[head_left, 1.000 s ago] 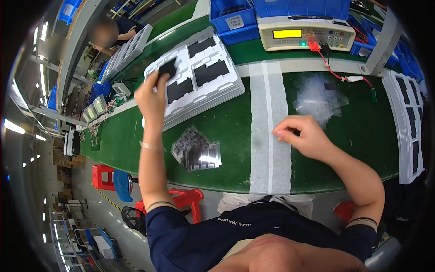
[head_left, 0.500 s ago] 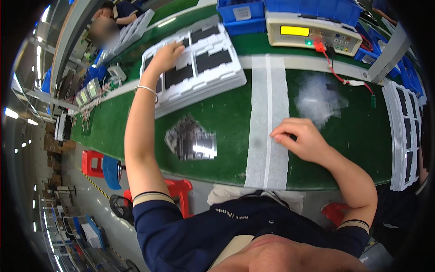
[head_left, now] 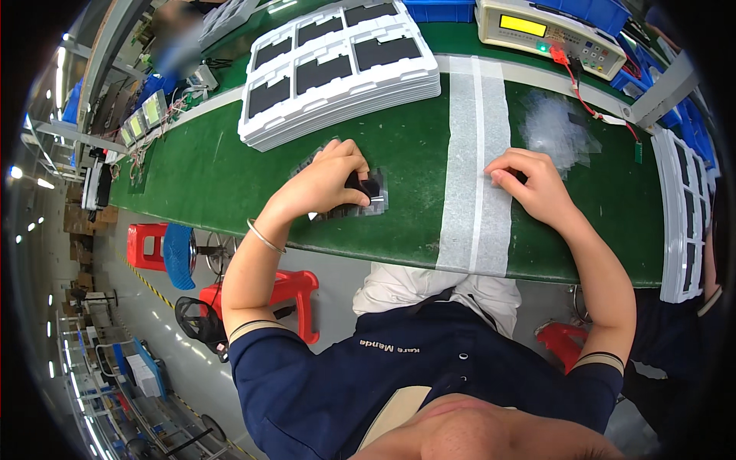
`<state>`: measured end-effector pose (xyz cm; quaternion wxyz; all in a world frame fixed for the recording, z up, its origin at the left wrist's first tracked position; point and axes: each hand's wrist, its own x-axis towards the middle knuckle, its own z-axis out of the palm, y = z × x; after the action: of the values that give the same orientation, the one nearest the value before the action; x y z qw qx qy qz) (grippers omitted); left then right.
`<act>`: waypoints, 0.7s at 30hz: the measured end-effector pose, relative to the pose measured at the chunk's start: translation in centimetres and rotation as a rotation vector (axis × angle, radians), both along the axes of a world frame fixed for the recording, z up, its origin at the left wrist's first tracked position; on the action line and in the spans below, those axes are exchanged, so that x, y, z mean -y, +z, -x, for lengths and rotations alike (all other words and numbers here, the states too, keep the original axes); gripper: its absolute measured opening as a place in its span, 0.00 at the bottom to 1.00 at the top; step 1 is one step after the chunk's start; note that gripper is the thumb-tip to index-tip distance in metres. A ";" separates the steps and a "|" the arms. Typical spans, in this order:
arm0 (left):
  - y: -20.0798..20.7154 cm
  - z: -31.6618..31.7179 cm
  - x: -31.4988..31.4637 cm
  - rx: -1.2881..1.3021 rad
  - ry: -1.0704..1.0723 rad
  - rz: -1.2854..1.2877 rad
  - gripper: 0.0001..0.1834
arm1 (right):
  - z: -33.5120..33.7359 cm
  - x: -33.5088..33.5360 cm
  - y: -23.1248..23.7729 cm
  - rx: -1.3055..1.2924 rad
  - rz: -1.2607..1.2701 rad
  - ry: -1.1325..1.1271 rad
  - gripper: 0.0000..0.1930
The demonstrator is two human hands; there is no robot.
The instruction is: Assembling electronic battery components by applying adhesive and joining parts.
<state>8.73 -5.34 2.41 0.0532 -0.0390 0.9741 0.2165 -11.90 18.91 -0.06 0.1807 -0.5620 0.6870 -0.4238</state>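
My left hand [head_left: 326, 180] is low over a loose pile of shiny, see-through film pieces [head_left: 379, 204], its fingers curled toward the thumb. Between them shows a flat black piece [head_left: 368, 186], partly covered by the hand. Resting over the pale strip [head_left: 464, 115] on the green bench, my right hand [head_left: 537, 188] has thumb and forefinger pressed together; whatever they may hold is too small to make out. Beyond the left hand stands a stack of white trays [head_left: 345, 100], flat black pieces [head_left: 322, 69] lying in the top tray's compartments.
A pile of clear sheets [head_left: 552, 138] lies right of the strip. Behind it stands a cream bench meter [head_left: 494, 15] with a red lead [head_left: 576, 88] ending at a small green board [head_left: 639, 153]. More white trays [head_left: 673, 230] stand at the right edge. A red stool [head_left: 307, 295] is below the bench.
My left hand has come back from the tray stack to the film pile, a black piece now showing between its fingers. My right hand stays pinched over the strip. The view has shifted.
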 end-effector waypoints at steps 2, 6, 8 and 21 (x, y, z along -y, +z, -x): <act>0.0 0.3 0.1 -0.105 -0.058 0.018 0.19 | 0.4 -0.1 -0.1 0.007 -0.025 -0.061 0.06; 1.7 1.6 -1.5 -0.012 0.229 -0.268 0.22 | 0.7 0.0 0.7 0.034 -0.043 -0.116 0.07; 2.3 2.5 -2.7 -0.112 0.153 -0.349 0.27 | -0.5 1.1 1.6 0.128 0.105 -0.005 0.09; 1.9 8.4 -5.5 0.003 -0.183 -0.582 0.20 | 0.8 1.0 3.8 0.085 -0.098 0.457 0.04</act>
<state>0.31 0.13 4.36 0.0829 0.0657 0.8704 0.4808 -12.67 17.95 3.77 0.3277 -0.6750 0.5536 -0.3612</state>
